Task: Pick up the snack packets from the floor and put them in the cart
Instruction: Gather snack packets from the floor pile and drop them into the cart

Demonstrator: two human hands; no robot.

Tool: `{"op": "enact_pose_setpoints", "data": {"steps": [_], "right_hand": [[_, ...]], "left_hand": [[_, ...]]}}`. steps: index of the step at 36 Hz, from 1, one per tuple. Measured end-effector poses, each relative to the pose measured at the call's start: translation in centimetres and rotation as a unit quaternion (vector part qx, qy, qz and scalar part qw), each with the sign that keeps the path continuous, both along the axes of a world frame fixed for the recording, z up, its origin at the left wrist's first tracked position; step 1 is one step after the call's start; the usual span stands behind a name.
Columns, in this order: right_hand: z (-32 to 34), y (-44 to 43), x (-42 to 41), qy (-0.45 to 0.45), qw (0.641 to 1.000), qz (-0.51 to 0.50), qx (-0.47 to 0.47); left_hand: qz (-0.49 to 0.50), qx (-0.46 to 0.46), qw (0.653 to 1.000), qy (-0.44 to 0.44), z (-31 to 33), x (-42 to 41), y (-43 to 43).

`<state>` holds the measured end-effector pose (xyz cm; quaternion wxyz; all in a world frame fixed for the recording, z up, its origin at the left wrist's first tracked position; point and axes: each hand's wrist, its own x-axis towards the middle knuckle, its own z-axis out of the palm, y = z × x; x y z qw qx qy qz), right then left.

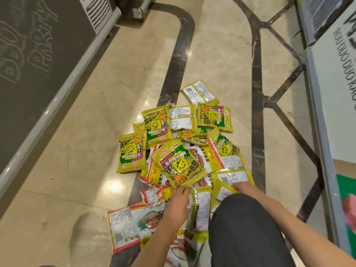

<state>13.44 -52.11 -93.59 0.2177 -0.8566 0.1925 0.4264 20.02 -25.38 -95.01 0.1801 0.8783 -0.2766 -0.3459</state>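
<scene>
Several yellow-green snack packets [133, 151] lie heaped on the marble floor, mixed with red-and-white noodle packets [133, 226]. My left hand [178, 201] pinches the near edge of the topmost yellow packet [178, 164], which is tilted up on the heap. My right hand [243, 186] rests at the edge of a face-down packet with a barcode [231, 177]. Its fingers are hidden behind my knee and the packet. No cart is in view.
My knee in dark trousers [246, 232] blocks the near right of the heap. A dark chalkboard-fronted cabinet [38, 64] runs along the left. A white display unit with a metal edge [327, 122] stands on the right. A blurred shoe [81, 234] shows at the lower left.
</scene>
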Motion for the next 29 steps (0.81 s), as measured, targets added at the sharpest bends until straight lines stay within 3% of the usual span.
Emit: {"op": "enact_pose_setpoints", "data": {"steps": [4, 11, 17, 24, 29], "right_hand": [[2.4, -0.1, 1.1, -0.024, 0.999, 0.005, 0.024], [7.9, -1.2, 3.5, -0.164, 0.986, -0.01, -0.006], [14.9, -1.1, 6.3, -0.242, 0.967, -0.073, 0.015], [30.5, 2.1, 8.4, -0.288, 0.946, -0.141, 0.049], [46.2, 3.7, 9.6, -0.33, 0.919, -0.2, 0.078]], "left_hand": [[-0.014, 0.01, 1.0, 0.025, 2.2, 2.2, -0.2], [-0.008, 0.017, 0.999, -0.025, 8.0, 6.3, -0.6], [0.084, -0.079, 0.993, -0.007, 15.4, 10.3, -0.4], [0.226, -0.201, 0.951, -0.059, 31.4, 13.6, 1.7], [0.26, -0.264, 0.926, -0.067, 48.1, 15.0, 2.9]]}}
